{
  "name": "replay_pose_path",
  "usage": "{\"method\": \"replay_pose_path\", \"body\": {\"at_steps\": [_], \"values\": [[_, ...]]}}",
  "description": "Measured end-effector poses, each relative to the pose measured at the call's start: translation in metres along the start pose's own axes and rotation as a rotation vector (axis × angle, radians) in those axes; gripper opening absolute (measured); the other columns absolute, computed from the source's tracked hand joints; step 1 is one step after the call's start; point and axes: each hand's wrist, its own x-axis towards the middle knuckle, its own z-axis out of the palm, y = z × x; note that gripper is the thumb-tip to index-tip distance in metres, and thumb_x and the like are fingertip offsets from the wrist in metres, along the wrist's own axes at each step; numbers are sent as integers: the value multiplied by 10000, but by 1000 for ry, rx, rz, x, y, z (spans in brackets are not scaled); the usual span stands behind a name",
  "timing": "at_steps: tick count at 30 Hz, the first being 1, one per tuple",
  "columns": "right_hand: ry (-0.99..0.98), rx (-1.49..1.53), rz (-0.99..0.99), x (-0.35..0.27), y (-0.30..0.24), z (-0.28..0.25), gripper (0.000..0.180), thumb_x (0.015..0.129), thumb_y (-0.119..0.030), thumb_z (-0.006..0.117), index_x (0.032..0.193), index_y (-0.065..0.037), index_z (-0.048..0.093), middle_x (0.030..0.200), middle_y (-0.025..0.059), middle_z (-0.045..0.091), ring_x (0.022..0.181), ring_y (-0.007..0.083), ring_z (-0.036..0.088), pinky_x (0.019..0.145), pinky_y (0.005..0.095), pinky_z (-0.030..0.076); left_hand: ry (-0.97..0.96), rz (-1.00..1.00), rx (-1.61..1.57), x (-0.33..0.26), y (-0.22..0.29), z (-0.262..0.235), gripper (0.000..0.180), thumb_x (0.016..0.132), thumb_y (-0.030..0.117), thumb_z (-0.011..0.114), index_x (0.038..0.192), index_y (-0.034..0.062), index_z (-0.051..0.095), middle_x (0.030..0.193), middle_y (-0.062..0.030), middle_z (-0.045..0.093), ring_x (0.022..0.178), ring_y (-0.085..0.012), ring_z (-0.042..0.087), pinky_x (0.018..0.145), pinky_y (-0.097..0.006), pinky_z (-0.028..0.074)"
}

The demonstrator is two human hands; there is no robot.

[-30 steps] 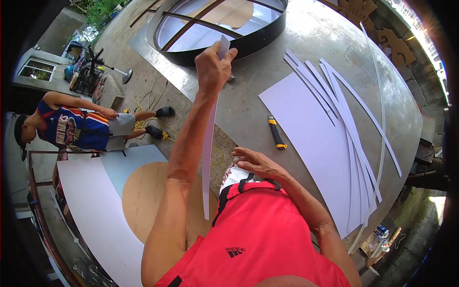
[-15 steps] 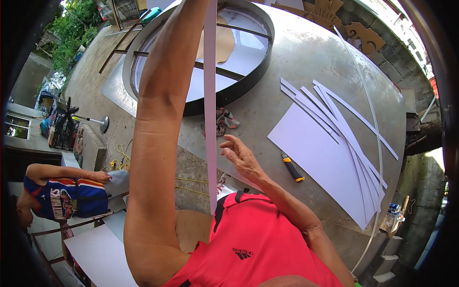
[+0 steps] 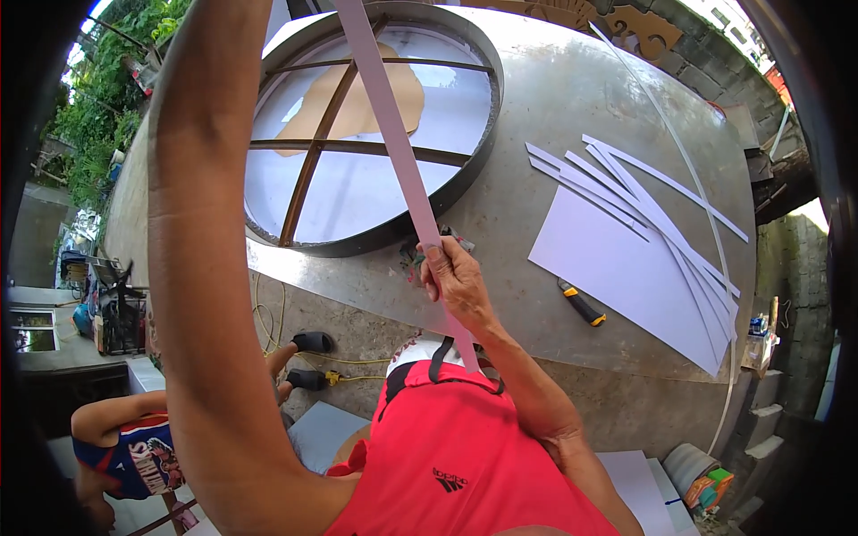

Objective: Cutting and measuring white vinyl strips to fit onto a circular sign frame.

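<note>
A long pale strip (image 3: 393, 125) slants down from the top edge to my waist. My right hand (image 3: 460, 286) is closed on its lower part, thumb laid over the flat face. My left arm (image 3: 206, 232) is raised along the left side and runs out past the top edge, so its hand is hidden. Just beyond the strip stands a large round dark metal frame (image 3: 357, 243) with crossed bars. Inside the frame lies a brown irregular sheet (image 3: 357, 94) on a white surface. A crumpled cloth (image 3: 413, 265) is partly behind my right hand.
On the metal-topped table (image 3: 500, 205), several white strips (image 3: 639, 210) overlap a white sheet (image 3: 590, 259), with a black-and-yellow utility knife (image 3: 581, 302) at its edge. A long thin strip (image 3: 666, 116) bends along the right. Another person (image 3: 134, 451) is at the lower left, near yellow cord (image 3: 357, 378).
My right hand was open beside the strip and is now closed around it. The strip has tilted, its top going left. My left arm has swung left, uncovering more of the round frame.
</note>
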Motion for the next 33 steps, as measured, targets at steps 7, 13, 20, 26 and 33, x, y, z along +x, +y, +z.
{"method": "replay_pose_path", "body": {"at_steps": [7, 13, 20, 26, 33], "values": [[309, -84, 74, -32, -3, -8, 295, 1069, -275, 436, 1094, -10, 561, 698, 28, 533, 486, 77, 473, 435, 243, 387, -730, -364, -29, -262, -130, 16, 231, 912, 136, 688, 1047, -53, 684, 893, -98, 703, 729, -181, 668, 688, -332, 566], [388, -302, 275, 2, 15, -6, 282, 1049, -252, 436, 1126, 2, 532, 664, 53, 549, 493, 122, 524, 453, 310, 449, -714, -652, -66, -396, -227, 4, 209, 876, 95, 667, 1002, -71, 683, 854, -102, 684, 734, -184, 650, 657, -338, 542], [634, -213, 283, 19, 38, 34, 293, 1021, -210, 496, 1225, -1, 533, 744, 44, 547, 448, 102, 481, 427, 276, 421, -834, -788, -238, -446, -279, 17, 251, 852, 79, 645, 1029, -95, 676, 866, -144, 694, 761, -229, 691, 655, -356, 578], [732, -458, 220, 42, 55, 47, 399, 961, -183, 575, 1306, 10, 523, 909, 149, 682, 713, 212, 662, 673, 369, 534, -830, -833, -355, -454, -296, 20, 311, 900, 99, 638, 1147, -90, 646, 911, -136, 685, 750, -215, 681, 669, -349, 581], [753, -437, 231, 51, 40, 54, 445, 920, -163, 634, 1315, 19, 538, 1037, 175, 695, 855, 213, 680, 783, 341, 529, -855, -879, -340, -442, -297, 19, 388, 899, 90, 633, 1228, -111, 583, 949, -148, 664, 791, -224, 669, 728, -351, 563]]}}
